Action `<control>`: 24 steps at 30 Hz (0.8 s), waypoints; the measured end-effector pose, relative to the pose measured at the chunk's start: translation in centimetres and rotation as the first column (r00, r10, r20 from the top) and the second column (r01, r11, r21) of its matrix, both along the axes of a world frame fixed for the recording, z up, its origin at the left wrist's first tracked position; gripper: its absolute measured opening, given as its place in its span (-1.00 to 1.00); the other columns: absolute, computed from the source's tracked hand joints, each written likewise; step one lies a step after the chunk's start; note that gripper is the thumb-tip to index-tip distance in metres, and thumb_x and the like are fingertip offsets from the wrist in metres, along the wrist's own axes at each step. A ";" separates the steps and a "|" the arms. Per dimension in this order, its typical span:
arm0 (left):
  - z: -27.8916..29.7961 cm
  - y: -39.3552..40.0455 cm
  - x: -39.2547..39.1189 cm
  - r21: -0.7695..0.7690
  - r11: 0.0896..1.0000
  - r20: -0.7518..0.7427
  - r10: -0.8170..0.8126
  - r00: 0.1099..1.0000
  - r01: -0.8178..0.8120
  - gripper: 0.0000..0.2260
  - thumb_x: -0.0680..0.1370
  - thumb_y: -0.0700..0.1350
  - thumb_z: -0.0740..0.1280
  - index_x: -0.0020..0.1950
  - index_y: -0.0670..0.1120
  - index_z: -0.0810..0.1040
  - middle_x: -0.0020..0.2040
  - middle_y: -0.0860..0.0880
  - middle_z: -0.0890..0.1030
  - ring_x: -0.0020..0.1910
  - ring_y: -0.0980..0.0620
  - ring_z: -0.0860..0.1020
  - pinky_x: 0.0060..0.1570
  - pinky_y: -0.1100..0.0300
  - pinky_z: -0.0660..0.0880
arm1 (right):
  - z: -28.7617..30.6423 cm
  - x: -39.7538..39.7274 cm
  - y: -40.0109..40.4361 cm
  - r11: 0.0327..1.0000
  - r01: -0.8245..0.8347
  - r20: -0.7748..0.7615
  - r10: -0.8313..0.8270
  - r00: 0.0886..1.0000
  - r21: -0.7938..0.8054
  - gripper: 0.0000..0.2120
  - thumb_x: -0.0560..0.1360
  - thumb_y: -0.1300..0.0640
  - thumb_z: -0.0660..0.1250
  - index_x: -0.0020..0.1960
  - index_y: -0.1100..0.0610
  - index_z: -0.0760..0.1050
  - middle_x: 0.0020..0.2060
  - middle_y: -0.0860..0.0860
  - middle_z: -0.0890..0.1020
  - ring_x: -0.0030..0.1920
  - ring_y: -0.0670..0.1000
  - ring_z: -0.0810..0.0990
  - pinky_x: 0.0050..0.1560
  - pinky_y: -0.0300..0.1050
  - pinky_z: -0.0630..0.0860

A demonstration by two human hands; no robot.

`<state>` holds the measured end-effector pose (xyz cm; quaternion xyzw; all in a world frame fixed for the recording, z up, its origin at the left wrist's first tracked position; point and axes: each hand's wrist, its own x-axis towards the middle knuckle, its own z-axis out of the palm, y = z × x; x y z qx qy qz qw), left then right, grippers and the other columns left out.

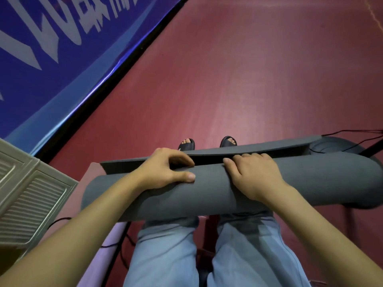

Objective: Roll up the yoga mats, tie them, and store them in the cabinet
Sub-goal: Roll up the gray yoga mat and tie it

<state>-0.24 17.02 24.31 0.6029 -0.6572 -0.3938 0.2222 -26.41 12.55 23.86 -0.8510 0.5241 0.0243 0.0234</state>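
Nearest: 2 legs in light blue trousers [165,255], seen from above. Across and above them, 1 dark grey yoga mat [207,195], rolled into a thick cylinder lying crosswise, its ends extending well beyond both hands. Left hand [165,170] on top of the roll left of centre, thumb flat on the roll, fingers curled over the far side and gripping the rolled layer. Right hand [255,175] on top just right of centre, fingers bent over the far edge into the gap, grasping the roll. Just beyond the fingers, the mat's loose flap [248,149] stands slightly apart from the roll. Beyond that, 2 black sandals [187,144] on the red floor [248,69]. Lower left, 1 beige louvred panel [31,199]. Far left, 1 blue banner [51,48] with white lettering. Far right, black cables [352,133].
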 end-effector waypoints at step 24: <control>2.3 1.4 -4.6 0.112 0.970 0.810 -0.215 0.546 0.215 -0.10 0.02 0.61 0.44 0.01 -0.06 0.40 -0.15 0.08 0.46 -0.24 -0.05 0.45 -0.17 0.05 0.37 | 0.1 2.5 -2.4 0.993 0.056 -0.009 -0.055 0.998 0.103 -0.41 0.64 -0.22 -0.03 0.04 0.15 0.64 0.07 0.22 0.65 0.05 0.23 0.62 -0.10 0.00 0.37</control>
